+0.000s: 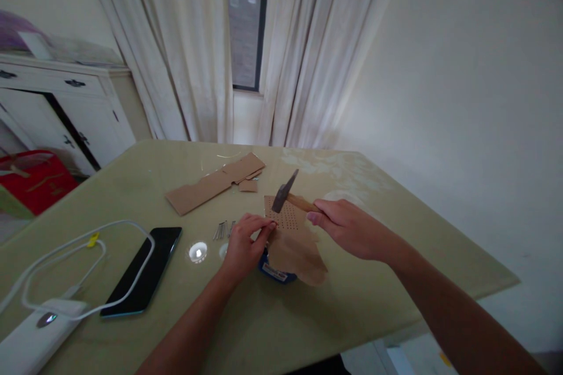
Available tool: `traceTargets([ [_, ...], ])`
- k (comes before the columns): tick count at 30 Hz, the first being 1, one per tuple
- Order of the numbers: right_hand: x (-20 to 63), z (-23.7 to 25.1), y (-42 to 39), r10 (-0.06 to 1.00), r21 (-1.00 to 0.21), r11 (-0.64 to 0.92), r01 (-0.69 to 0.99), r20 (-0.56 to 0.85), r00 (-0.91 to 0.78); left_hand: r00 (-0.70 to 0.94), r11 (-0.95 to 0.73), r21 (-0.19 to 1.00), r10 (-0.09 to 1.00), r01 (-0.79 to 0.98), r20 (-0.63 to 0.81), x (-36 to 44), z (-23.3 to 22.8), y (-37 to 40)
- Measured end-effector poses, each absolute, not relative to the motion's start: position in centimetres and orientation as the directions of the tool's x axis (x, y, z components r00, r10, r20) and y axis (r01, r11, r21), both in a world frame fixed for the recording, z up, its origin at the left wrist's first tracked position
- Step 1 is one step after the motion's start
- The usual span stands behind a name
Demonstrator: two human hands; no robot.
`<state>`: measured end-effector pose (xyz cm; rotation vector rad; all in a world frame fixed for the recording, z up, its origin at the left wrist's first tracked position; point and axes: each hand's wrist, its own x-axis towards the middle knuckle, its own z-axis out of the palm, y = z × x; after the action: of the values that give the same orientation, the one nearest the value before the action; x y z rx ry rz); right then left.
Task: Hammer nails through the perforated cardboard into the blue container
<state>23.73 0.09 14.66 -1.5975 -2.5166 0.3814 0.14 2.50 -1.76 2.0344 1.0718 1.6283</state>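
Note:
My right hand (347, 225) grips the wooden handle of a hammer (284, 192), whose metal head is held just above a piece of brown cardboard (294, 249). Rows of small holes cover the cardboard's far part, and its near edge is torn. The thumb and fingers of my left hand (248, 243) are pinched at the cardboard's left side around a nail, mostly hidden by the fingertips. Under the cardboard, part of a blue object (275, 269) with a pale label shows. Several loose nails (223, 229) lie on the table just left of my left hand.
Flat cardboard strips (215, 184) lie farther back on the pale green table (352, 328). At the left are a black tablet (143, 272), a white cable (116, 224) and a white power bank (41, 334). A wall stands along the right, curtains behind.

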Motion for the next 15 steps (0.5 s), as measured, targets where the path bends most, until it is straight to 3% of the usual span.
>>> traceTargets([
  [3, 23.6, 14.8, 0.0, 0.911, -0.304, 0.393, 0.868, 0.001, -0.413, 0.06, -0.657, 0.663, 0.725, 0.358, 0.686, 0.2, -1.9, 2.5],
  [8, 23.3, 13.8, -0.1, 0.889, -0.196, 0.42, 0.886, -0.107, -0.445, 0.075, -0.652, 0.664, 0.732, 0.366, 0.678, 0.1, -1.9, 2.4],
  [15, 23.5, 14.6, -0.1, 0.906, -0.27, 0.4, 0.876, -0.029, -0.423, 0.082, -0.636, 0.689, 0.753, 0.348, 0.653, 0.1, -1.9, 2.4],
])
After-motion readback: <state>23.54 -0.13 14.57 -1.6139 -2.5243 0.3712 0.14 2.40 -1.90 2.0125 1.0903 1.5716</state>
